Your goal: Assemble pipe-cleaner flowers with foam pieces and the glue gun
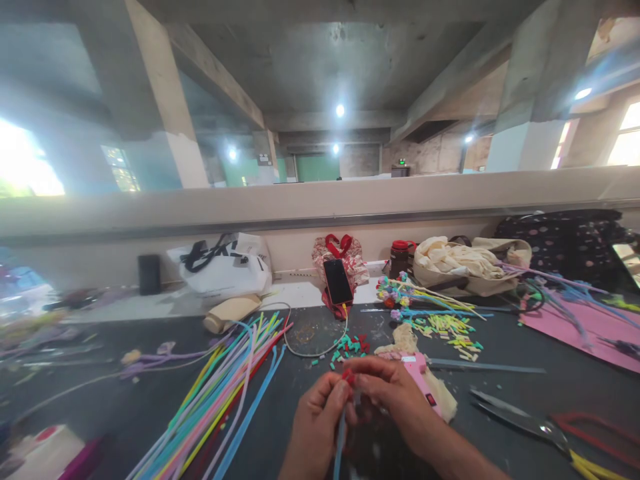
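Note:
At the bottom centre, my left hand (318,419) and my right hand (393,393) meet around a small red piece (349,377). The fingers of both hands are pinched on it. A light blue stem (339,443) hangs down below the red piece, between my hands. Just beyond my fingertips lie small green and red cut pieces (350,347). A pink glue gun (420,377) rests on a crumpled cloth (444,395) beside my right hand.
Long coloured stems (220,400) lie at the left. Scissors (530,421) are at the right, near yellow cut pieces (443,327) and finished flower stems (400,293). A phone (338,281) with a cable leans at the back, between a white bag (230,267) and a dark bottle (399,260).

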The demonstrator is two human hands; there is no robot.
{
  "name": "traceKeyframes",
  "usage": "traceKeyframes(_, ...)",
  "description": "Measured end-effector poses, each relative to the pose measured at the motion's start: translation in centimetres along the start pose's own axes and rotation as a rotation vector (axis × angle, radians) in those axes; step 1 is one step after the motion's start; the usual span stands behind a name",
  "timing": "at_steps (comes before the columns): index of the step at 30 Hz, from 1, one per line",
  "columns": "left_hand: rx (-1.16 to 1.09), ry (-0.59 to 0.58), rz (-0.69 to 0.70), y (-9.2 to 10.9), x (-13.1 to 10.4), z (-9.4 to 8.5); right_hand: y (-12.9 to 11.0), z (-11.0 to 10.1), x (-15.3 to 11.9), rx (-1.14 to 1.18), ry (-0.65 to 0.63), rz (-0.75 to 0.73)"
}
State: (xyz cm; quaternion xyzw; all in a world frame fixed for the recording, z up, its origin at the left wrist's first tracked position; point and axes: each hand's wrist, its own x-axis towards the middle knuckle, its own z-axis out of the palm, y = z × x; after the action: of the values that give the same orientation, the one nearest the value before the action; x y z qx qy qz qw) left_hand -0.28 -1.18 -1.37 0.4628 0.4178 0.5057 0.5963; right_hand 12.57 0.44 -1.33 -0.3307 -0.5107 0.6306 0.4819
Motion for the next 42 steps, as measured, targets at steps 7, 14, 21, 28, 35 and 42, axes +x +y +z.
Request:
traceKeyframes(7, -0.278, -0.128, -0.149, -0.4, 0.4, 0.0, -0.2, -0.2, 0.0, 0.004, 0.011, 0.035)
traceKeyframes(14, -0.205, -0.199, -0.23, -1.2, 0.8, -0.3, -0.8, 0.0, -0.4, -0.016, -0.046, -0.018)
traceKeyframes(21, -0.095, -0.287, -0.223, -1.6, 0.9, -0.6, -0.3, -0.4, 0.2, -0.079, -0.05, -0.021)
traceKeyframes(28, -0.014, -0.094, -0.177, -0.7, 0.8, -0.7, 0.5, -0.7, 0.4, -0.328, 0.043, -0.118)
traceKeyframes(35, -0.005, -0.01, -0.122, -0.1, 0.3, -0.2, 0.3, -0.2, 0.3, -0.394, 0.097, -0.172)
traceKeyframes(42, 0.038, 0.058, -0.063, 0.1, 0.1, -0.2, -0.1, -0.2, 0.1, -0.428, 0.038, -0.244)
